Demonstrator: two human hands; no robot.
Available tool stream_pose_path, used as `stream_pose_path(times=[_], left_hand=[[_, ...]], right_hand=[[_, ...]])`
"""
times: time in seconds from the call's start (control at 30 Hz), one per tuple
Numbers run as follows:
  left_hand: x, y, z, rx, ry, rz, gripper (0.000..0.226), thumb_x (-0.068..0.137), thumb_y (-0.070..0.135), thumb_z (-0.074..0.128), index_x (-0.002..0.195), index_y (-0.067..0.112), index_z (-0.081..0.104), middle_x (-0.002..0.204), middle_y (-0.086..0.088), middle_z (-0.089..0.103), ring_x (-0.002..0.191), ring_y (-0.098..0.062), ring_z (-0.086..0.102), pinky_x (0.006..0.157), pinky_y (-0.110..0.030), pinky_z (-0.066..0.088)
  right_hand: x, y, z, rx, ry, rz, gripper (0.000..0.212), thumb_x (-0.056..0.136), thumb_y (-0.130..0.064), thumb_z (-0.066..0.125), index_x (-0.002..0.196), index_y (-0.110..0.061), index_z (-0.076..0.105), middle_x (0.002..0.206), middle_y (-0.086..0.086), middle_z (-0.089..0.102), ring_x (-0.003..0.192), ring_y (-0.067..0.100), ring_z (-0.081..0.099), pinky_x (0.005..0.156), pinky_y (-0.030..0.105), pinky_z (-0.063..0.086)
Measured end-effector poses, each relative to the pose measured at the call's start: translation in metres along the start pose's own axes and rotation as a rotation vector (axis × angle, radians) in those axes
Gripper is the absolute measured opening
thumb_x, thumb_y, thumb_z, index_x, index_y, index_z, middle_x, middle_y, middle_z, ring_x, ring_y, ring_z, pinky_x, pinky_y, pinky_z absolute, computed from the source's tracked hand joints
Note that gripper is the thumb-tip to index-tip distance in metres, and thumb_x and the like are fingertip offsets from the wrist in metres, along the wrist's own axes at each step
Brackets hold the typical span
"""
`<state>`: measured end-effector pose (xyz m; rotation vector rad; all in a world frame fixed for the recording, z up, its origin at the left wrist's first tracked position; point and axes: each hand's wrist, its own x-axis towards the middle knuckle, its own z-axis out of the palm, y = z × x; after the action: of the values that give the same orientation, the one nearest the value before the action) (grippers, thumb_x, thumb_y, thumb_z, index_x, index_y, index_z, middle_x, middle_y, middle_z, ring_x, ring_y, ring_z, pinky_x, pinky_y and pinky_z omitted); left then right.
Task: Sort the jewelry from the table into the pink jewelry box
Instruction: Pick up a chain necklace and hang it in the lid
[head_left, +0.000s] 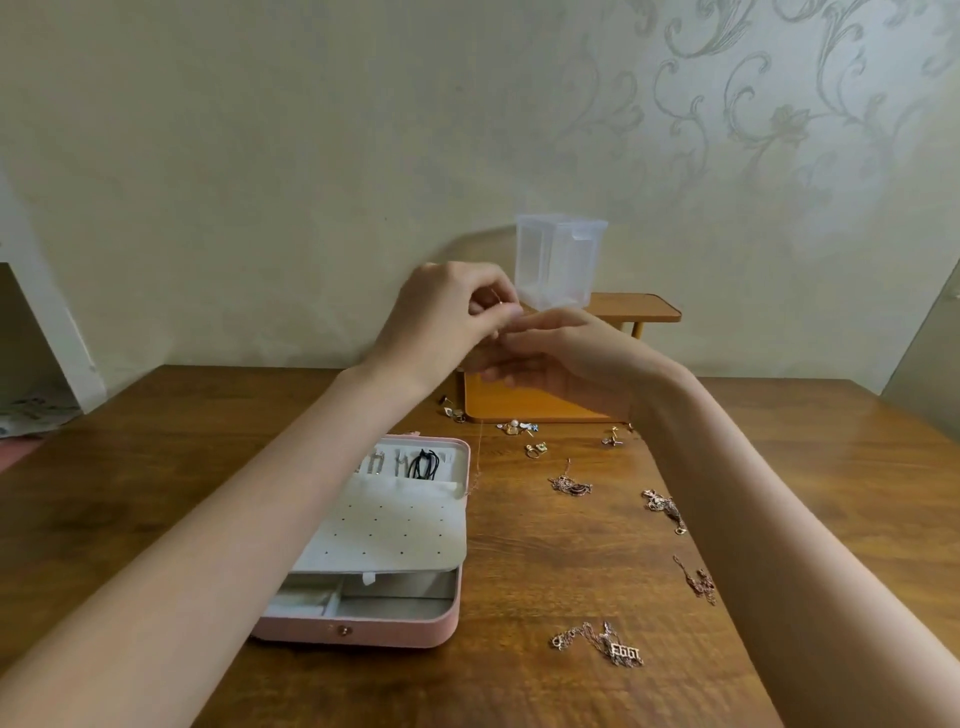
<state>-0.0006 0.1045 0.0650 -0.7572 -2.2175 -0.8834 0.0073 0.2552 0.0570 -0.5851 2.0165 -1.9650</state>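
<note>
Above the table (545, 545) both hands (498, 332) pinch a thin chain (481, 457) together; it dangles beside the box (395, 631), could easily knot or snag.

Wooden table (545, 561), head view. Pink jewelry box (384, 540), open, white perforated panel folded over its tray; black cord in the lid. Left hand (447, 317) and right hand (561, 353) raised together above the table, apparently pinching a thin chain (481, 457) that hangs beside the box. Loose necklaces (597, 644) and earrings (519, 428) on the table at right. Clear plastic container (558, 265) on a small wooden shelf (639, 306).
</note>
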Motion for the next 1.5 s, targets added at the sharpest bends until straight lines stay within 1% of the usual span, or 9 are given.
stream_pose_path(times=[0.13, 0.23, 0.3, 0.43, 0.53, 0.6, 0.87, 1.03, 1.5], left_hand=[[-0.01, -0.032, -0.013, -0.187, 0.016, -0.269, 0.012, 0.089, 0.027, 0.059, 0.092, 0.017, 0.066, 0.08, 0.006, 0.065, 0.072, -0.005, 0.061, 0.071, -0.017, 0.051], [-0.035, -0.087, -0.02, -0.024, -0.178, -0.66, 0.021, 0.095, 0.031, 0.049, 0.093, 0.014, 0.061, 0.089, 0.001, 0.058, 0.089, -0.018, 0.055, 0.082, -0.034, 0.045], [-0.059, -0.118, -0.018, 0.217, -0.418, -0.85, 0.027, 0.097, 0.03, 0.048, 0.079, 0.01, 0.056, 0.078, -0.002, 0.052, 0.075, -0.018, 0.047, 0.068, -0.03, 0.038], [-0.086, -0.146, -0.005, 0.333, -0.639, -1.011, 0.034, 0.097, 0.026, 0.043, 0.106, -0.003, 0.06, 0.096, -0.015, 0.063, 0.056, -0.013, 0.035, 0.051, -0.023, 0.028], [-0.091, -0.156, 0.0, 0.357, -0.572, -0.999, 0.03, 0.091, 0.011, 0.044, 0.061, 0.013, 0.042, 0.061, -0.002, 0.036, 0.05, -0.014, 0.026, 0.049, -0.024, 0.021], [-0.091, -0.159, 0.004, 0.355, -0.502, -0.97, 0.035, 0.09, 0.008, 0.042, 0.058, 0.013, 0.03, 0.057, 0.0, 0.028, 0.05, -0.015, 0.023, 0.048, -0.024, 0.018], [-0.092, -0.132, 0.003, -0.049, 0.009, -0.879, 0.011, 0.097, 0.018, 0.044, 0.103, 0.01, 0.047, 0.091, -0.003, 0.053, 0.08, -0.017, 0.049, 0.056, -0.024, 0.035], [-0.097, -0.126, 0.001, -0.11, 0.048, -0.868, 0.012, 0.094, 0.013, 0.045, 0.103, 0.007, 0.051, 0.095, -0.008, 0.056, 0.087, -0.024, 0.053, 0.071, -0.035, 0.043], [-0.1, -0.113, 0.007, -0.109, 0.169, -0.943, 0.022, 0.095, 0.012, 0.045, 0.117, 0.008, 0.049, 0.096, -0.001, 0.051, 0.085, -0.019, 0.052, 0.065, -0.028, 0.044]], right_hand=[[0.012, 0.003, 0.011, -0.035, 0.151, -0.085, 0.021, 0.095, -0.011, 0.049, 0.091, 0.002, 0.064, 0.07, 0.007, 0.059, 0.061, 0.01, 0.054, 0.055, 0.015, 0.046], [0.02, -0.001, 0.015, -0.066, 0.225, -0.102, 0.025, 0.097, -0.015, 0.046, 0.085, -0.001, 0.063, 0.07, 0.006, 0.054, 0.062, 0.011, 0.048, 0.058, 0.019, 0.04], [0.026, -0.003, 0.017, -0.086, 0.261, -0.082, 0.026, 0.098, -0.016, 0.045, 0.082, -0.004, 0.061, 0.069, 0.005, 0.053, 0.063, 0.011, 0.047, 0.06, 0.022, 0.038], [0.033, -0.003, 0.018, -0.028, 0.29, -0.028, 0.026, 0.098, -0.02, 0.045, 0.081, -0.006, 0.058, 0.069, 0.004, 0.049, 0.063, 0.011, 0.045, 0.063, 0.024, 0.037], [0.038, -0.002, 0.019, -0.032, 0.294, -0.068, 0.02, 0.094, -0.019, 0.052, 0.085, -0.003, 0.06, 0.07, 0.004, 0.05, 0.064, 0.009, 0.045, 0.064, 0.023, 0.038], [0.043, -0.003, 0.02, -0.029, 0.345, -0.111, 0.018, 0.095, -0.015, 0.052, 0.084, -0.003, 0.06, 0.066, 0.004, 0.053, 0.061, 0.009, 0.047, 0.061, 0.021, 0.038], [0.065, -0.015, 0.032, 0.008, 0.309, -0.229, 0.029, 0.099, -0.014, 0.042, 0.076, -0.007, 0.059, 0.057, 0.002, 0.057, 0.055, 0.012, 0.049, 0.057, 0.023, 0.037], [0.072, -0.022, 0.042, -0.002, 0.26, -0.256, 0.029, 0.099, -0.013, 0.042, 0.075, -0.007, 0.058, 0.055, 0.001, 0.056, 0.055, 0.013, 0.048, 0.056, 0.023, 0.036], [0.075, 0.002, 0.056, -0.055, 0.201, -0.187, 0.029, 0.099, -0.011, 0.039, 0.076, -0.005, 0.056, 0.061, 0.006, 0.056, 0.057, 0.016, 0.049, 0.055, 0.022, 0.038]])
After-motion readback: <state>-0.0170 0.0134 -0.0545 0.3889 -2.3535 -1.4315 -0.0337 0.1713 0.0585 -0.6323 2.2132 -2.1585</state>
